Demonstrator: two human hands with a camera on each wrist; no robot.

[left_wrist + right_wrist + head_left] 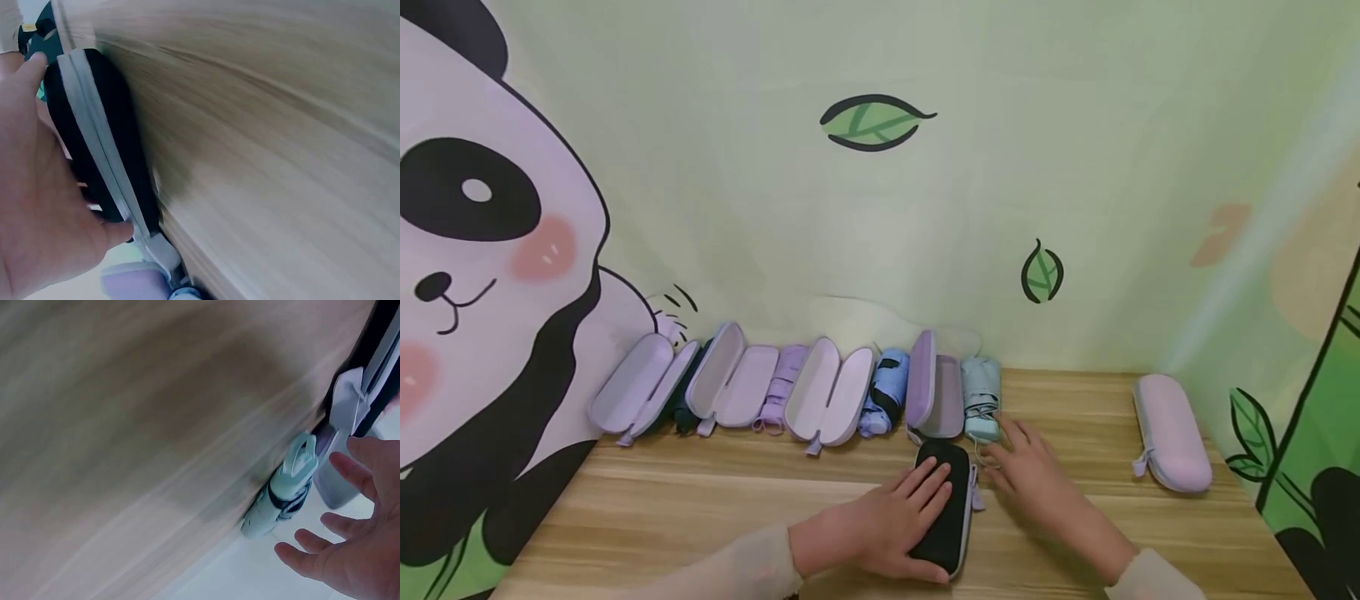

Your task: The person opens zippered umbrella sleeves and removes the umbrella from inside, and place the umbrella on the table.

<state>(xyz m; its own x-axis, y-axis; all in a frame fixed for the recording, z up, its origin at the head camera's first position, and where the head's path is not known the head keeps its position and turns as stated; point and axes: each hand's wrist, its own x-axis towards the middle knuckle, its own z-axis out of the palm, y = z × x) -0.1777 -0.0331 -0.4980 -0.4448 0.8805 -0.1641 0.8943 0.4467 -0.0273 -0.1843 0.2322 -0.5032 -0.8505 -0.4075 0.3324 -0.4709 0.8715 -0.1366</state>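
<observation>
My left hand point(904, 518) rests spread over the top of a closed black zip case point(953, 533), fingers lying along it and thumb at the near end. The case's grey zipper point(100, 137) runs along its side, and a pale purple pull tab point(977, 492) sticks out on the right. Just right of the case, my right hand point(1028, 473) reaches toward a teal folded umbrella point(982, 385). In the right wrist view its fingers point(306, 561) are loosely spread with nothing between them, beside the umbrella's handle loop point(300, 453).
A row along the back holds open cases, such as a purple one point(921, 383) and a white one point(814, 396), with a blue umbrella point(889, 387) and a purple umbrella point(784, 383) between. A closed pink case point(1172, 433) lies far right. A panda-printed cloth point(760, 208) hangs behind.
</observation>
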